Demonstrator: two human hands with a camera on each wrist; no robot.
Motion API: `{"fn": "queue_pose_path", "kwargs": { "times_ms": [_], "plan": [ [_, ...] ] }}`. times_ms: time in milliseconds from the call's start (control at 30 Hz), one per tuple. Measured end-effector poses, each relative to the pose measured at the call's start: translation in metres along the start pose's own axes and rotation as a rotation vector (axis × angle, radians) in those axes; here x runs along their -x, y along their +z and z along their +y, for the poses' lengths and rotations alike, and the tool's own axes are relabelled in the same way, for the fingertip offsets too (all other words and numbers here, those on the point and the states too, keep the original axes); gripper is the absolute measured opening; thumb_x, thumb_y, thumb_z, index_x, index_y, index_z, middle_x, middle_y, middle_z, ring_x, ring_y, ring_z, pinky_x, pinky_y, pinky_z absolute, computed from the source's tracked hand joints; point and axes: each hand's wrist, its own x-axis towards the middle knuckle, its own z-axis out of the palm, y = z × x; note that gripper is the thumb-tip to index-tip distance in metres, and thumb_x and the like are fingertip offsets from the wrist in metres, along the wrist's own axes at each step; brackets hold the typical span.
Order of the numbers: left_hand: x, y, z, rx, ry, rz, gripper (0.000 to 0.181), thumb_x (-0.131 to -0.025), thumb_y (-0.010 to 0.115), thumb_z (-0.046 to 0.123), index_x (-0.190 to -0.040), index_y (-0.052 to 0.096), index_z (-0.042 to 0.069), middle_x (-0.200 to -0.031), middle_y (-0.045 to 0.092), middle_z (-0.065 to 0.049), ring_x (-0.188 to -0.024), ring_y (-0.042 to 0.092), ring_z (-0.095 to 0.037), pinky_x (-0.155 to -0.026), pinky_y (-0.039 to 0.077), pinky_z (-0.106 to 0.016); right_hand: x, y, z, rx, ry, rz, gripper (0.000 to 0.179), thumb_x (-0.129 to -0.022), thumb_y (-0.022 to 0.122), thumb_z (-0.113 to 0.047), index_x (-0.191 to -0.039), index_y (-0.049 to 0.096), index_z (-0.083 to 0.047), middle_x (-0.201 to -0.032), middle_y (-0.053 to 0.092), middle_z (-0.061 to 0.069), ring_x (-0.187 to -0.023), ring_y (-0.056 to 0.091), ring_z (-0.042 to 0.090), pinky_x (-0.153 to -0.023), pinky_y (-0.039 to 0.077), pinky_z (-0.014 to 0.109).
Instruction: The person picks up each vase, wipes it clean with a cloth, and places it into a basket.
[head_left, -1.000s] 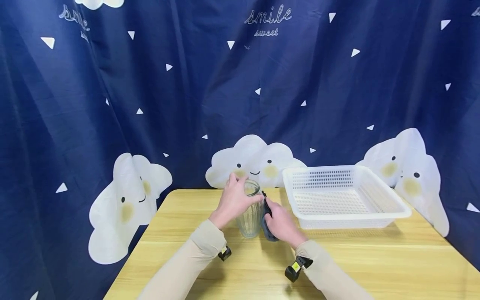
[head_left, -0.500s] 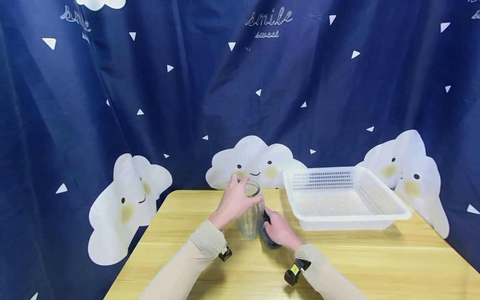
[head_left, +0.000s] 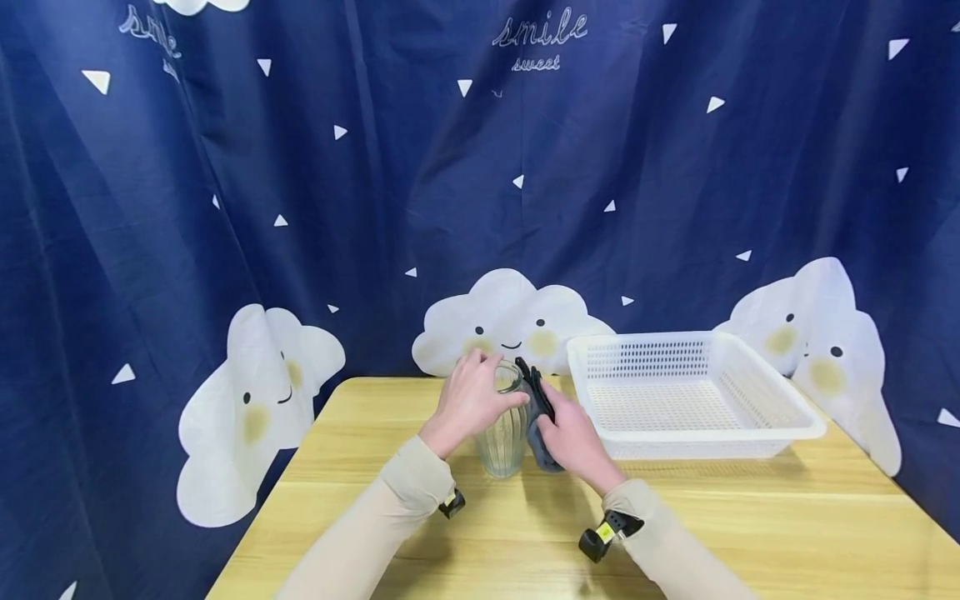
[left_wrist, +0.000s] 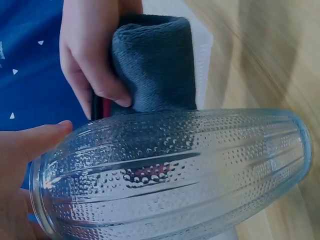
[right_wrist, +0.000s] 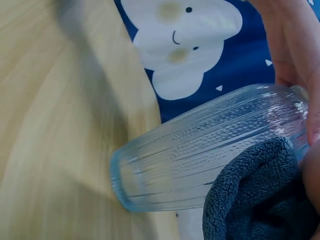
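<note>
A clear ribbed glass vase (head_left: 501,442) stands on the table, its lower end toward me. My left hand (head_left: 474,398) grips it near the rim, thumb on the near side. In the left wrist view, the dotted, fluted glass (left_wrist: 200,170) lies across the picture. My right hand (head_left: 573,435) holds a dark grey-blue fleecy cloth (left_wrist: 155,65), folded thick, at the vase's right side. Its black edges point up past the fingers. From the right wrist, the cloth (right_wrist: 245,185) overlaps part of the vase (right_wrist: 200,155).
To the right, a white perforated plastic basket (head_left: 690,447) sits on the wooden table (head_left: 510,542). Behind the table's back edge hangs a dark blue curtain (head_left: 300,125) with clouds and triangles.
My right hand with the cloth dips slightly down, then rises along the vase's right side to near rim height. My left hand and the vase stay in place.
</note>
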Motion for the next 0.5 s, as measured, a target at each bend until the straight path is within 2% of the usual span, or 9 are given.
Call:
{"fn": "queue_pose_path", "kwargs": {
  "times_ms": [167,333,500],
  "plan": [
    [-0.001,-0.001,0.0,0.033,0.016,-0.001,0.081,-0.079,0.077,0.057,-0.142,0.057,0.01,-0.128,0.057,-0.013,-0.113,0.057,-0.031,-0.092,0.05,-0.044,-0.001,0.003,0.002,0.041,-0.021,-0.006,0.06,-0.094,0.055,-0.006,-0.152,0.042,-0.002,-0.135,0.059,0.026,-0.116,0.062,0.037,-0.093,0.051,0.051],
    [-0.001,-0.001,0.001,0.065,0.015,-0.019,0.081,-0.081,0.076,0.054,-0.144,0.055,0.008,-0.133,0.055,-0.015,-0.12,0.054,-0.033,-0.1,0.046,-0.046,0.001,0.019,0.015,0.114,-0.036,-0.044,0.058,-0.093,0.055,-0.005,-0.149,0.043,0.003,-0.129,0.063,0.027,-0.115,0.063,0.038,-0.095,0.051,0.052],
    [-0.001,0.0,0.002,0.067,0.007,-0.031,0.079,-0.083,0.074,0.052,-0.145,0.054,0.008,-0.136,0.053,-0.015,-0.124,0.052,-0.034,-0.103,0.045,-0.045,0.005,0.035,0.027,0.156,-0.045,-0.092,0.057,-0.093,0.056,-0.005,-0.147,0.045,0.006,-0.13,0.062,0.028,-0.12,0.061,0.041,-0.1,0.049,0.052]
  ]
}}
